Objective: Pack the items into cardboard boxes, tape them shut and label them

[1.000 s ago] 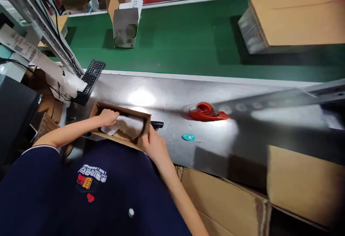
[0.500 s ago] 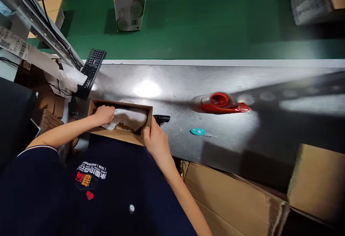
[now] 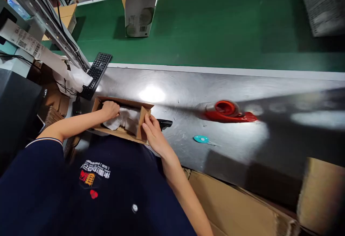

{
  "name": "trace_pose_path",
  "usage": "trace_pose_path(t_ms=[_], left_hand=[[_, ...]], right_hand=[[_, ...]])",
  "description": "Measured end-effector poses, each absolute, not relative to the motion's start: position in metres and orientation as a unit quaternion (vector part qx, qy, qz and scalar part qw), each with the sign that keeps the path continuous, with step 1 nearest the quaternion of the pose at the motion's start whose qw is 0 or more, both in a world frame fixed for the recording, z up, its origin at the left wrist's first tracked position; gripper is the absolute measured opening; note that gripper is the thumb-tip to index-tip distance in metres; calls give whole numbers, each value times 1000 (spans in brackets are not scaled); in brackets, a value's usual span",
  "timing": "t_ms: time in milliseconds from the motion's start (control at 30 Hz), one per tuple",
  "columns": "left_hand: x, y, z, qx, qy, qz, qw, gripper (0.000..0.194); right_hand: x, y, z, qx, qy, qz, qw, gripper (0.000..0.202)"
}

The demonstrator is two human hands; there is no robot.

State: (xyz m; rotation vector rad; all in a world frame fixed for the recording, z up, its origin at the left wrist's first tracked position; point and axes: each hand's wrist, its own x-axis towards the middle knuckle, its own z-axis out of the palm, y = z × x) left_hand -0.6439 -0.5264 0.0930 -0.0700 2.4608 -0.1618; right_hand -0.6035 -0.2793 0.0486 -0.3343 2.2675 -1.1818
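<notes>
An open cardboard box point(image 3: 122, 133) lies on the metal bench against my body, with white wrapping point(image 3: 129, 115) inside it. My left hand point(image 3: 110, 109) reaches into its left part, fingers curled down beside the wrapping; what they hold is hidden. At the right end, my right hand point(image 3: 153, 130) has its fingers and thumb on the end flap point(image 3: 142, 123), which tilts inward. A black handle-like object point(image 3: 165, 123) sticks out just right of the box, partly hidden behind my right hand.
A tape dispenser point(image 3: 226, 111) with red parts and a small teal cutter point(image 3: 201, 139) lie to the right. Left of the box are a black keyboard point(image 3: 99, 71) and a label strip point(image 3: 32, 45). Beyond runs a green conveyor point(image 3: 215, 24) carrying a grey carton point(image 3: 140, 13).
The right end flap has come inward under my right hand, whose fingers have shifted onto it. My left hand stays in the box. The whole view has shifted slightly.
</notes>
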Motion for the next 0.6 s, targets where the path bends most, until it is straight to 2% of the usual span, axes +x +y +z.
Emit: trace_pose_path(t_ms=[167, 233, 300, 433, 467, 500, 567, 600], left_hand=[[-650, -510, 104, -21, 940, -100, 326, 36], [-637, -525, 118, 6, 946, -93, 311, 44], [-617, -557, 133, 36, 968, -46, 243, 53], [-577, -638, 133, -44, 963, 252, -84, 58], [-570, -652, 124, -76, 936, 326, -108, 65], [-566, -662, 113, -100, 909, 392, -97, 76], [-562, -667, 87, -112, 866, 488, -8, 96], [-562, -664, 74, -105, 849, 517, 36, 99]], right_hand=[[-619, -282, 49, -163, 899, -322, 247, 65], [-621, -283, 47, -156, 903, -310, 252, 65], [-620, -282, 41, -152, 899, -324, 252, 65], [-616, -276, 26, -157, 898, -361, 195, 63], [-617, -276, 26, -169, 904, -359, 161, 60], [-620, -276, 27, -191, 907, -354, 127, 54], [-631, -285, 36, -280, 892, -343, 92, 40], [-638, -293, 42, -340, 871, -342, 93, 38]])
